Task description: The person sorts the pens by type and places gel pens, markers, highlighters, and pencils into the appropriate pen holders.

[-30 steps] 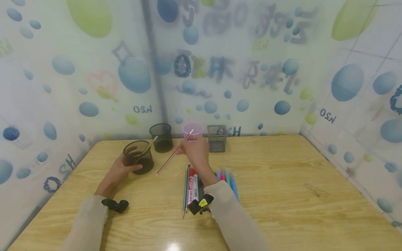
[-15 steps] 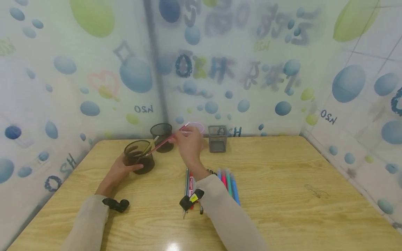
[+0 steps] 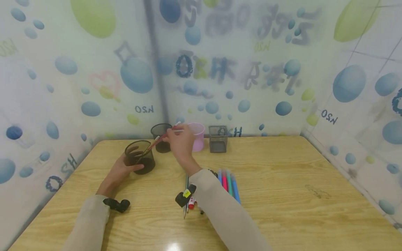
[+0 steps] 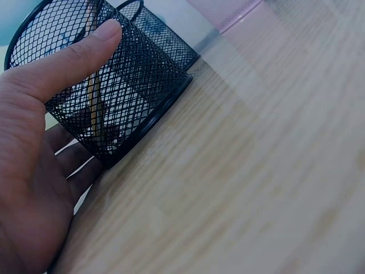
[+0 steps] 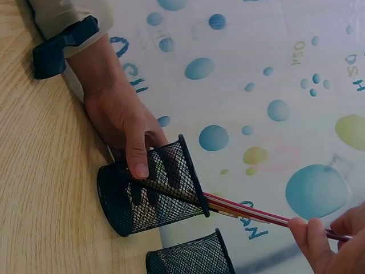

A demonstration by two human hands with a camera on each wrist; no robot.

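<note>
The left hand (image 3: 120, 169) curls around a cylindrical black wire-mesh pen cup (image 3: 146, 166) on the grained wooden table (image 3: 282, 191). The right hand (image 3: 183, 143) pinches a slim red pencil (image 5: 246, 210), its far end inside that cup. Beyond stands a pink cup (image 3: 198, 143).

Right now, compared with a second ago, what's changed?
The right hand moved left, carrying the red striped pencil until its lower end entered the nearer round black mesh pen cup. Nothing was newly gripped or released. The left hand still holds that cup, and the pink cup stayed put.
</note>
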